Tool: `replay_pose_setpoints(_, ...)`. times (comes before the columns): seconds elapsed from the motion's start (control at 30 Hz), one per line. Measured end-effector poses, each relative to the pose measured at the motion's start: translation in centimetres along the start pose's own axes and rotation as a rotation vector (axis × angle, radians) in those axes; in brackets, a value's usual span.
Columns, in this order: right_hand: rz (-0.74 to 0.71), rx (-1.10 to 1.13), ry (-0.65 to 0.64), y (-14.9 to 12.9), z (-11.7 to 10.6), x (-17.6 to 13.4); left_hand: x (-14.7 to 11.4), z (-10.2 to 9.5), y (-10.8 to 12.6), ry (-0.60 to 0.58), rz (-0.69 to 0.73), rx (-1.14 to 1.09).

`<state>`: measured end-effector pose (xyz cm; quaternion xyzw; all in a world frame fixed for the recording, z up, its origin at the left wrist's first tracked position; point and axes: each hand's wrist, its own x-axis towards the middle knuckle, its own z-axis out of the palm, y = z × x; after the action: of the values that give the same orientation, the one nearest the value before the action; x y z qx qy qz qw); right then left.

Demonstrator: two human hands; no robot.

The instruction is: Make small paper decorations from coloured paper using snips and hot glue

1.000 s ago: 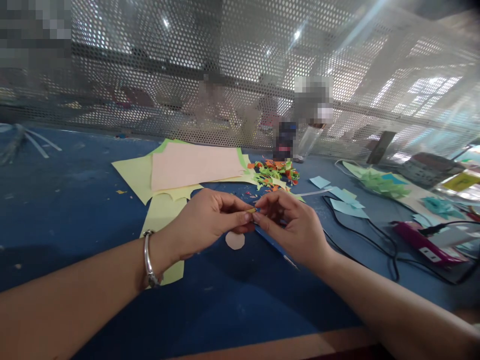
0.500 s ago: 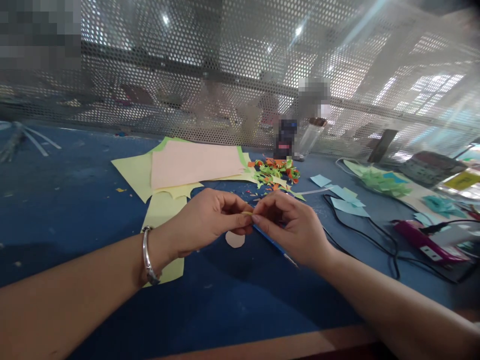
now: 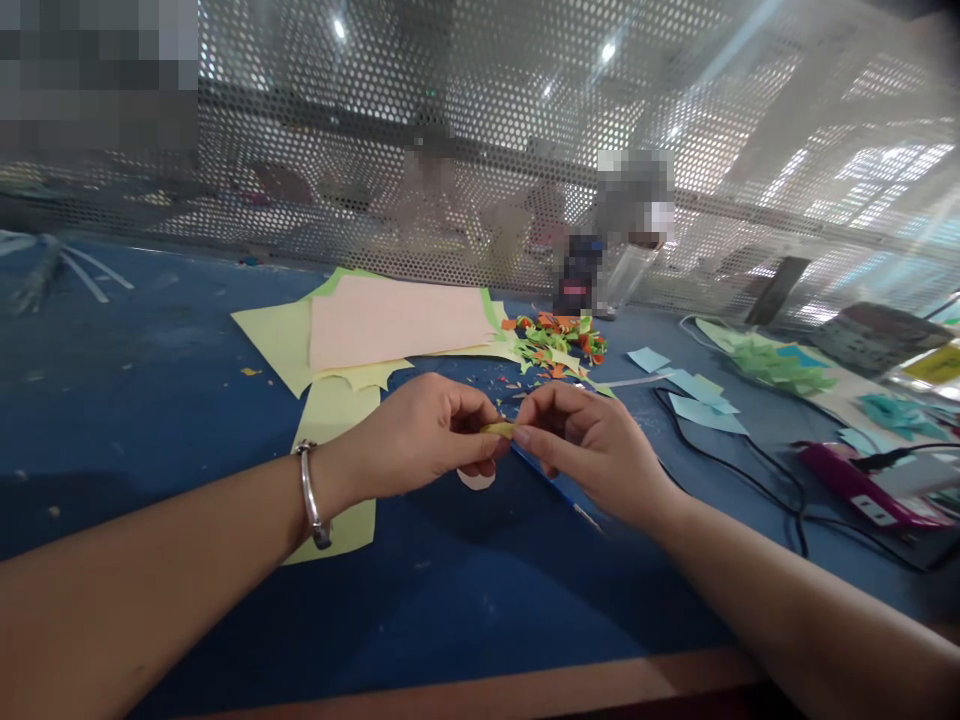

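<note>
Between the fingertips of both hands is a small piece of yellow paper (image 3: 497,429), mostly covered by the fingers. My left hand (image 3: 431,430) pinches its left end, and my right hand (image 3: 581,437) pinches the right end. Below my left fingers a pale pink paper disc (image 3: 476,481) lies on the blue table, partly hidden. A thin blue stick-like tool (image 3: 551,480) with a pale tip lies slantwise under my right hand. Beneath my left wrist, which wears a silver bangle, is a light yellow paper strip (image 3: 352,525).
Pink sheet paper (image 3: 397,325) rests over yellow and green sheets behind my hands. Orange and green paper scraps (image 3: 559,340) are heaped beside it. To the right are light blue paper pieces (image 3: 705,412), black cables and a magenta power strip (image 3: 862,485). A perforated metal screen (image 3: 480,130) stands behind.
More of the yellow paper shows between my fingertips, and my right fingers are slightly farther from the left. The whole view has shifted a little.
</note>
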<state>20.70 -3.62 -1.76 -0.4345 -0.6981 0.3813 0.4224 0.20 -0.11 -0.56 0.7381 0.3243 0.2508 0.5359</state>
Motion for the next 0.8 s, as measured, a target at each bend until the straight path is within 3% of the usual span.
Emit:
replay_pose_setpoints(0.6, 0.041, -0.009, -0.053, -0.1, -0.1, 0.0, -0.7, -0.4, 0.7, -0.024, 0.106, 0.311)
replay_pose_setpoints(0.8, 0.046, -0.029, -0.072, -0.1, 0.0, 0.0, -0.4, -1.3, 1.1, -0.127, 0.067, 0.235)
